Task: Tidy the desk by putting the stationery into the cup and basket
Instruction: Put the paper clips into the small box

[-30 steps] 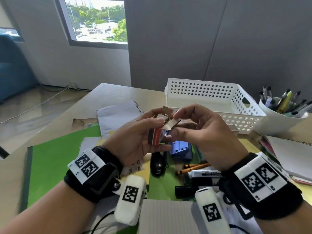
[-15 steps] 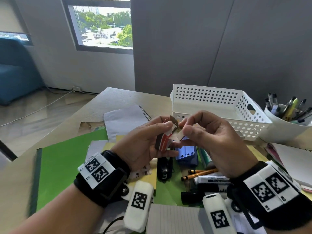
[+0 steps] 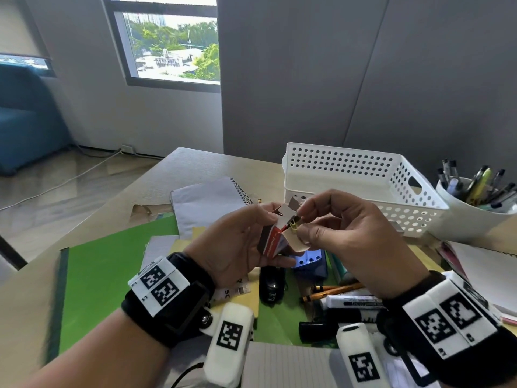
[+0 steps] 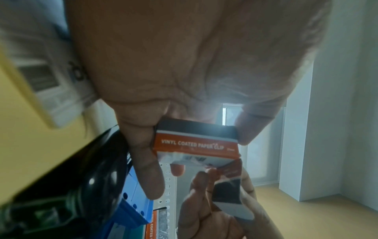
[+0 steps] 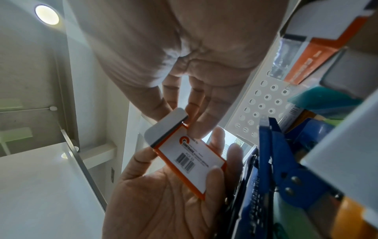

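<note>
My left hand (image 3: 251,233) grips a small red and white paper clip box (image 3: 275,242) above the middle of the desk. The box's top flap stands open. My right hand (image 3: 301,223) pinches a yellow paper clip (image 3: 293,225) at the box's open mouth. The left wrist view shows the box (image 4: 196,142) with its label and the right hand's fingers (image 4: 204,202) at the flap. In the right wrist view the box's barcode side (image 5: 190,155) lies on the left hand's fingers. The white perforated basket (image 3: 349,152) stands just behind my hands. A white cup (image 3: 470,219) with several pens stands right of it.
On the desk under my hands lie a green folder (image 3: 106,270), a spiral notebook (image 3: 207,203), a black stapler (image 3: 271,284), a blue hole punch (image 3: 310,261), pencils (image 3: 330,292) and markers (image 3: 352,302). Another notebook (image 3: 489,270) lies at the right, a lined pad (image 3: 285,365) nearest me.
Both hands have stayed together with the box. The right hand's fingers have gone from the flap to the box's mouth, where a yellow clip now shows.
</note>
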Demonstrator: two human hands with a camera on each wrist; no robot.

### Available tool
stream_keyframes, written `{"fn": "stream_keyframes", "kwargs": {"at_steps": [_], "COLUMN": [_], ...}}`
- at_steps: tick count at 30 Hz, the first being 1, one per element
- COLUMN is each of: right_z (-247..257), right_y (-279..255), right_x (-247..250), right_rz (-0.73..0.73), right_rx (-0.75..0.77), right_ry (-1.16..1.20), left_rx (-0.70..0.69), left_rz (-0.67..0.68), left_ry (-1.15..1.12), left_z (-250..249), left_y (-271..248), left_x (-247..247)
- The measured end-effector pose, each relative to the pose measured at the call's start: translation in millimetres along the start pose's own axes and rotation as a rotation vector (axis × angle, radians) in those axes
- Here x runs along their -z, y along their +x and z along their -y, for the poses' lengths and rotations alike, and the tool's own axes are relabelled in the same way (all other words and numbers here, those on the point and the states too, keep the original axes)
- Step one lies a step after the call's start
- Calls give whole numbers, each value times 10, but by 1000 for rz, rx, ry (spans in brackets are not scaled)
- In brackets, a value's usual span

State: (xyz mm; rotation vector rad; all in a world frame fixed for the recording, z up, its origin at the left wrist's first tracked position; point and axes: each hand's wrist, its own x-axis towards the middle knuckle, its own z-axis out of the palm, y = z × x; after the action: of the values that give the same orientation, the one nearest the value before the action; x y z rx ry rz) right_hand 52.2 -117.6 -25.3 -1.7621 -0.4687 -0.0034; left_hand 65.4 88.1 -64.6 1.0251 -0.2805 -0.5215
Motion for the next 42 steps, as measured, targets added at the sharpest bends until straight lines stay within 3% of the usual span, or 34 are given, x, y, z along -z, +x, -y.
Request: {"fn": "stream_keyframes", "kwargs": {"at_steps": [6, 23, 31, 37, 42], "right_z": [72, 55, 67, 144, 152], "right_y": [-17, -2, -5, -63, -63], "right_x": [-41, -21, -35, -73, -74], "right_rz": [-54, -104, -148, -24, -68], "right_rx": [78, 19, 148, 131, 176], "right_ry": [-109, -182, -226, -348, -324], "left_rx": [22, -5, 34, 24, 37], "left_rz": [85, 33, 66, 129, 144], "left_ry": [27, 53, 13, -43, -51], "left_z": [-13, -3, -3, -13, -48], "left_y": [-32, -25, -30, -38, -74], "left_x": [-52, -30, -28, -40, -81]}}
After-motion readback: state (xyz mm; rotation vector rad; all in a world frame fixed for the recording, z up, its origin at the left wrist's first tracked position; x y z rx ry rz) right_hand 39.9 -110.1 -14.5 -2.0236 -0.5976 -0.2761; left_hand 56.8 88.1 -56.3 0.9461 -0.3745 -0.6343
